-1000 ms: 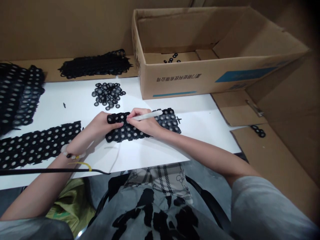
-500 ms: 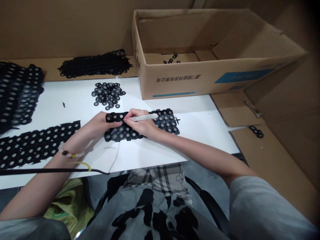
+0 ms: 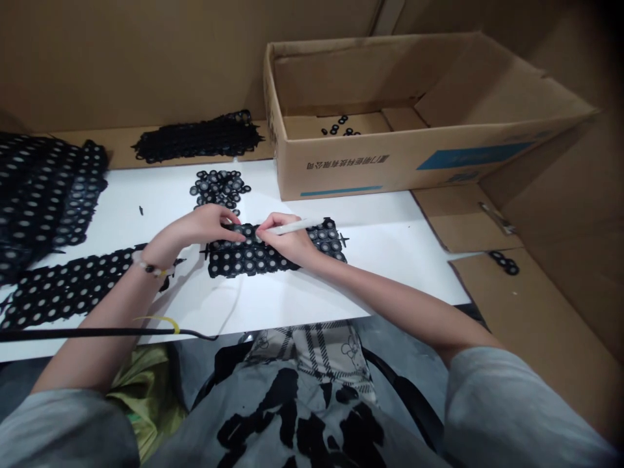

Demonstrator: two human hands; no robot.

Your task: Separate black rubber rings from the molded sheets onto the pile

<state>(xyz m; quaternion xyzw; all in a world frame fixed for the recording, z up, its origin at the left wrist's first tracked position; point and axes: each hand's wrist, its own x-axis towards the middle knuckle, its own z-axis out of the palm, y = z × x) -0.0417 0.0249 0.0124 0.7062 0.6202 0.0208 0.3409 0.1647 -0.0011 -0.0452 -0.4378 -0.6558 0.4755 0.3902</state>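
Observation:
A black rubber sheet (image 3: 244, 261) with rows of round, pale-centred pieces lies flat on the white table. My right hand (image 3: 291, 244) is closed round a white pen-like tool (image 3: 292, 226), its lower end hidden at the fingertips over the sheet's far edge. Beside it, my left hand (image 3: 207, 224) rests at the sheet's far left corner, thumb over the sheet and fingers apart from it, with nothing visible between them. Just behind the left hand is a heap of loose black rings (image 3: 219, 188).
Another dotted black sheet (image 3: 68, 286) lies at left, below a larger pile of sheets (image 3: 43, 195). A stack of black strips (image 3: 195, 138) sits at the back. An open cardboard box (image 3: 341, 166) holds several rings. A black cable (image 3: 97, 333) crosses the front left.
My left hand has lifted slightly and its fingers have spread. My right hand has shifted slightly right along the sheet with the tool. The whole view has shifted a little.

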